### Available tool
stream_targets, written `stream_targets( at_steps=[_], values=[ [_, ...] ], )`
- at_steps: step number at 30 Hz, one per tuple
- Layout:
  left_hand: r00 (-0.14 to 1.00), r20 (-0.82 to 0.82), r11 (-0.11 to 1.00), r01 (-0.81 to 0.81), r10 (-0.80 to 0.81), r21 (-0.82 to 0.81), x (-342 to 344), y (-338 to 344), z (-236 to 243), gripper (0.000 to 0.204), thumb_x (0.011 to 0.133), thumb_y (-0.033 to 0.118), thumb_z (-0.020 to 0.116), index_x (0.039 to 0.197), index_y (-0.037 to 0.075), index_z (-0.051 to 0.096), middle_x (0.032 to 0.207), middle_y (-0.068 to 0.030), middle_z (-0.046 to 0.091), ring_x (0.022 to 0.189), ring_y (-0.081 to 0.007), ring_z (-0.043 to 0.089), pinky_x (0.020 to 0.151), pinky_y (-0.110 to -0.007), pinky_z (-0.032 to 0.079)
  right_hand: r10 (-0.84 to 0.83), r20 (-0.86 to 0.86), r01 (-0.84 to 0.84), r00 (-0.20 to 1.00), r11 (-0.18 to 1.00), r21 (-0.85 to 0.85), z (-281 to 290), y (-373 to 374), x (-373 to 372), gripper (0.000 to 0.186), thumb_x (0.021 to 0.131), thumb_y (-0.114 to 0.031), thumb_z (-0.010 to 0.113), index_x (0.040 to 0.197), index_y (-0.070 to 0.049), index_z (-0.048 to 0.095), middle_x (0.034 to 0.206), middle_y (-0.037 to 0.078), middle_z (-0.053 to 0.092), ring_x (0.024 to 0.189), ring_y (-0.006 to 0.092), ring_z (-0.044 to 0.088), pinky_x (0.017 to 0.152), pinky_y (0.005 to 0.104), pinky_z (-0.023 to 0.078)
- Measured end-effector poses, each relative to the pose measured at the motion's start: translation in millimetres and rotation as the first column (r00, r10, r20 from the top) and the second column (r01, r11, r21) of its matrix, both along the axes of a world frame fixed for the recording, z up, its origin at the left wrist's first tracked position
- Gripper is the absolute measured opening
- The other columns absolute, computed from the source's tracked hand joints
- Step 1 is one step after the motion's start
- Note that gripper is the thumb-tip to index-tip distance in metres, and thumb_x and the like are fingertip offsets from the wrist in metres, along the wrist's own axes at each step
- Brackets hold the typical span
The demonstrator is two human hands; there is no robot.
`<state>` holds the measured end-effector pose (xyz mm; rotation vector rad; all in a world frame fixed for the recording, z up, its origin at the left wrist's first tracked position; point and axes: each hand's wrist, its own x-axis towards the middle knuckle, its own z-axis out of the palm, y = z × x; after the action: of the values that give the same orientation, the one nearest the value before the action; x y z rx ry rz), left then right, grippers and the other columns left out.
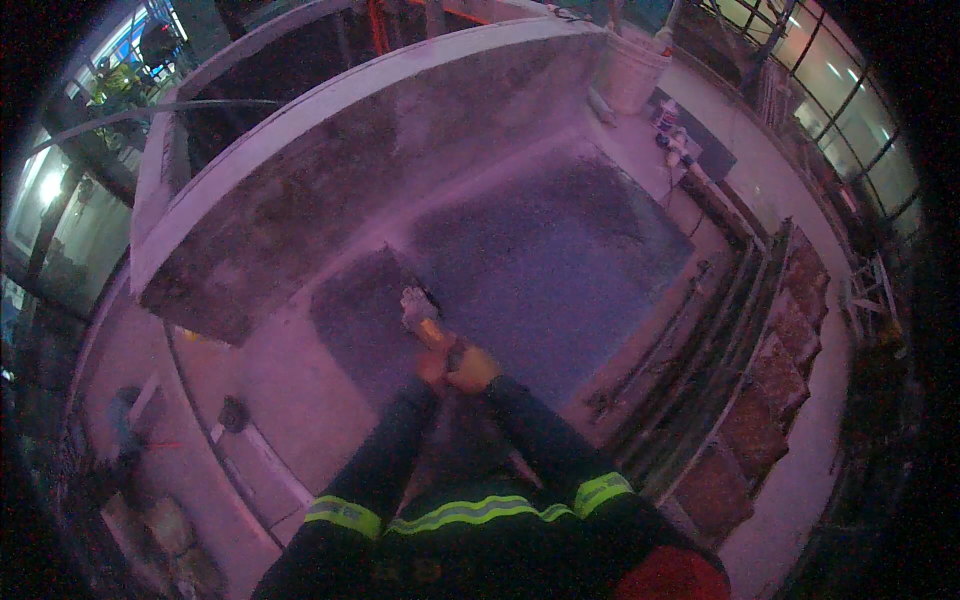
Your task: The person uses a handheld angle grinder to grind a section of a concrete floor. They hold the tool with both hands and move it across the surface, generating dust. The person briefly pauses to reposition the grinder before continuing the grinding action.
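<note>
My two hands are close together at the middle of the view, in front of my dark sleeves with yellow-green reflective bands. My left hand (434,364) and my right hand (474,371) are both closed around a short hand-held tool (431,328) with an orange body and a pale grey front end. Its exact kind is blurred in the dim light. The front end points away from me, low over a dark grey patch (540,270) of the floor. That patch runs along the foot of a low concrete wall (370,140).
A pale bucket (634,72) stands at the far right, near another tool (680,145). Long dark bars or pipes (700,375) lie on the right beside reddish-brown slabs (765,400). At the left lies a light strip (262,463) with a small dark object (233,413).
</note>
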<state>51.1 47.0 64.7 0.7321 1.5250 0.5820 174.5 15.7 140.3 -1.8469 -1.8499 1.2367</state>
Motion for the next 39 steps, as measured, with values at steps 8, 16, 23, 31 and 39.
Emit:
stream_targets(
  at_steps=[8, 16, 23, 31, 39],
  values=[
    [0.949, 0.289, 0.99, -0.137, 0.126, 0.018, 19.9, -53.4, 72.4, 0.058, 0.08, 0.047, 0.066, 0.108, -0.003, 0.06, 0.099, -0.0113, 0.064, 0.085, -0.0217, 0.063, 0.077, -0.035, 0.049, -0.192, 0.176, 0.186, 0.966, 0.981, 0.049, 0.1, -51.1, 11.0, 0.049, 0.066, -0.032, 0.071, 0.102, 0.0, 0.06, 0.093, 0.024, 0.066, 0.083, 0.0413, 0.065, 0.071, 0.0495, 0.054],
    [0.974, 0.226, 0.995, 0.009, 0.015, -0.103, 7.4, -36.0, 16.1, 0.065, 0.08, 0.051, 0.064, 0.103, -0.01, 0.06, 0.094, -0.0118, 0.064, 0.081, -0.0204, 0.062, 0.073, -0.035, 0.047, -0.091, 0.043, 0.095, 0.995, 0.99, -0.106, 90.9, -38.1, 12.0, 0.058, 0.067, -0.034, 0.07, 0.106, 0.004, 0.052, 0.097, 0.029, 0.062, 0.091, 0.0447, 0.062, 0.076, 0.0512, 0.05],
    [0.932, 0.35, 0.994, -0.109, 0.091, 0.032, 25.9, -33.8, 75.6, 0.053, 0.084, 0.048, 0.062, 0.105, -0.001, 0.063, 0.1, -0.0091, 0.063, 0.087, -0.0197, 0.06, 0.076, -0.035, 0.046, -0.123, 0.126, 0.139, 0.984, 0.981, -0.132, 33.2, -24.9, 22.2, 0.052, 0.068, -0.031, 0.068, 0.109, -0.001, 0.057, 0.096, 0.024, 0.065, 0.089, 0.0415, 0.064, 0.076, 0.0493, 0.052],
    [0.956, 0.288, 0.997, -0.036, 0.052, -0.062, 12.8, -1.1, 45.7, 0.053, 0.084, 0.044, 0.063, 0.118, 0.003, 0.055, 0.099, -0.0065, 0.061, 0.091, -0.0205, 0.058, 0.077, -0.036, 0.047, -0.005, 0.036, 0.009, 0.999, 0.992, -0.126, 41.7, 8.7, 20.6, 0.052, 0.068, -0.034, 0.068, 0.113, -0.009, 0.061, 0.102, 0.02, 0.065, 0.091, 0.0377, 0.064, 0.078, 0.0469, 0.052],
    [0.871, 0.433, 0.972, -0.188, 0.23, -0.139, 4.5, 28.9, 72.4, 0.052, 0.086, 0.042, 0.062, 0.12, 0.004, 0.052, 0.104, -0.008, 0.057, 0.093, -0.0228, 0.057, 0.078, -0.038, 0.048, 0.043, -0.013, -0.044, 0.999, 0.994, -0.095, 44.6, 41.1, 5.5, 0.053, 0.072, -0.041, 0.063, 0.112, -0.006, 0.062, 0.102, 0.02, 0.066, 0.091, 0.0351, 0.065, 0.079, 0.0459, 0.053]
  ],
)
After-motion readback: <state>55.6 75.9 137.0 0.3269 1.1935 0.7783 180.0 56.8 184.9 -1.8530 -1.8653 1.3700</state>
